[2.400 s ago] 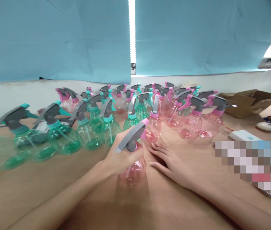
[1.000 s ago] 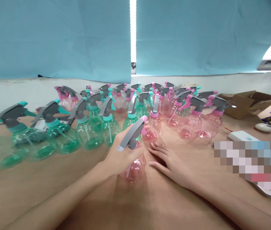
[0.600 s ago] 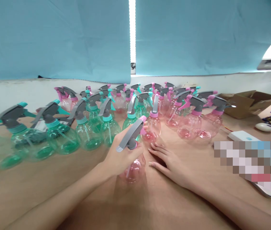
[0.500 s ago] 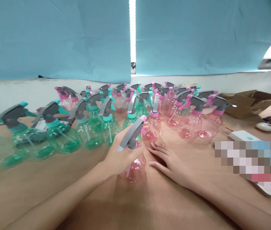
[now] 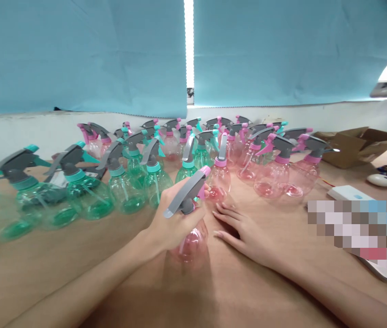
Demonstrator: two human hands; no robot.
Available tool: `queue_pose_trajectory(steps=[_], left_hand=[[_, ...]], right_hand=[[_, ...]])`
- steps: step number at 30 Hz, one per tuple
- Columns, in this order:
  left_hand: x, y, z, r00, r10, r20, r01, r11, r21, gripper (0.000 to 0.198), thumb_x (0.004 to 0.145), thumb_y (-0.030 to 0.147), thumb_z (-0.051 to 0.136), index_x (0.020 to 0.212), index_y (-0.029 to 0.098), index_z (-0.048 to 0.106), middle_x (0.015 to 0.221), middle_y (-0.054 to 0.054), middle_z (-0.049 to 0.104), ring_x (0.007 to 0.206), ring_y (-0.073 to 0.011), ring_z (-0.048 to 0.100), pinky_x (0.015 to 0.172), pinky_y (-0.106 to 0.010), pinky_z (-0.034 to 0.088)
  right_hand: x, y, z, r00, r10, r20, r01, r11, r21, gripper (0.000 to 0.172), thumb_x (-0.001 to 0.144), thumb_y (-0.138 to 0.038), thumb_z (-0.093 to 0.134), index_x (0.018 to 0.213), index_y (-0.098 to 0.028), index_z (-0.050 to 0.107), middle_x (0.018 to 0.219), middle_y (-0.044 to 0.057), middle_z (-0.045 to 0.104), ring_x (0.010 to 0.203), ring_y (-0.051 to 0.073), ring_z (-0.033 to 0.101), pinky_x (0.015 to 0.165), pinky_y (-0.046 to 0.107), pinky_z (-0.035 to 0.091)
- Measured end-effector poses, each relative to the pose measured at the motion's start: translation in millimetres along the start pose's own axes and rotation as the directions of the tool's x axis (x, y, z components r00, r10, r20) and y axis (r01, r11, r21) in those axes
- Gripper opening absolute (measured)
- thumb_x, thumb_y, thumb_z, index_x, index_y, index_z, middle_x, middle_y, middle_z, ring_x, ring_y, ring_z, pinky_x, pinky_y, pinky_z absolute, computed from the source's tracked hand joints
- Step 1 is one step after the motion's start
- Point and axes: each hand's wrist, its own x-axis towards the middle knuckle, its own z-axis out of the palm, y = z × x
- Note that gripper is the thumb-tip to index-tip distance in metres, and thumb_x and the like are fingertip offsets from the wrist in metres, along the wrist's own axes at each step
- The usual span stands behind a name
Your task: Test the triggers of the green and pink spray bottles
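My left hand (image 5: 171, 218) is wrapped round the neck of a pink spray bottle (image 5: 190, 240) with a grey trigger head (image 5: 186, 193). The bottle stands upright on the brown table (image 5: 77, 255) right in front of me. Beside it, my right hand (image 5: 241, 228) lies flat on the table with its fingers stretched out, holding nothing and close to the bottle. Behind both hands stand several green spray bottles (image 5: 125, 187) on the left and several pink ones (image 5: 275, 171) on the right.
A blue curtain (image 5: 77, 50) hangs along the back wall. An open cardboard box (image 5: 353, 143) sits at the far right, with a white flat box (image 5: 348, 192) and a white oval thing (image 5: 380, 179) near it. A blurred patch covers the right side.
Almost nothing has moved. The trigger head in my left hand has tilted very slightly; my right hand has stayed flat on the table.
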Motion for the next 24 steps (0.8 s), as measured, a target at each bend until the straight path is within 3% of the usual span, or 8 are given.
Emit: queue_pose_trajectory(steps=[3, 10, 16, 24], left_hand=[[0, 1, -0.1, 1.000, 0.015, -0.004, -0.015, 1.000, -0.004, 0.027, 0.065, 0.009, 0.049, 0.087, 0.022, 0.058, 0.061, 0.007, 0.041, 0.051, -0.0103, 0.034, 0.053, -0.025, 0.037], [-1, 1, -0.1, 0.999, -0.054, -0.003, 0.054, 0.998, -0.018, 0.031, 0.063, 0.011, 0.050, 0.089, 0.025, 0.061, 0.063, 0.005, 0.048, 0.052, -0.0123, 0.040, 0.051, -0.026, 0.039], [0, -1, -1.2, 0.997, -0.059, 0.046, 0.061, 0.997, -0.041, 0.039, 0.064, 0.011, 0.049, 0.097, 0.026, 0.063, 0.067, 0.005, 0.055, 0.053, -0.0127, 0.047, 0.052, -0.027, 0.039], [-4, -9, -0.9, 0.994, -0.080, 0.080, 0.079, 0.997, 0.015, 0.049, 0.069, 0.012, 0.049, 0.115, 0.026, 0.057, 0.064, 0.006, 0.052, 0.056, -0.0131, 0.047, 0.052, -0.025, 0.035]], right_hand=[[0, 0, 0, 1.000, 0.001, -0.001, -0.001, 1.000, 0.000, 0.052, 0.092, -0.049, 0.055, 0.136, -0.021, 0.056, 0.143, 0.012, 0.051, 0.134, 0.032, 0.044, 0.112, 0.056, 0.034], [0, 1, 0, 1.000, 0.014, 0.028, -0.013, 0.999, -0.038, 0.055, 0.092, -0.052, 0.053, 0.136, -0.018, 0.055, 0.144, 0.012, 0.049, 0.135, 0.031, 0.043, 0.113, 0.053, 0.034], [0, 1, 0, 1.000, 0.005, 0.029, -0.004, 0.999, -0.036, 0.055, 0.092, -0.052, 0.053, 0.136, -0.019, 0.055, 0.143, 0.011, 0.050, 0.135, 0.030, 0.043, 0.113, 0.054, 0.034], [0, 2, 0, 0.999, 0.010, 0.039, -0.009, 0.999, -0.032, 0.056, 0.092, -0.052, 0.053, 0.136, -0.017, 0.055, 0.144, 0.012, 0.049, 0.136, 0.031, 0.042, 0.113, 0.054, 0.033]])
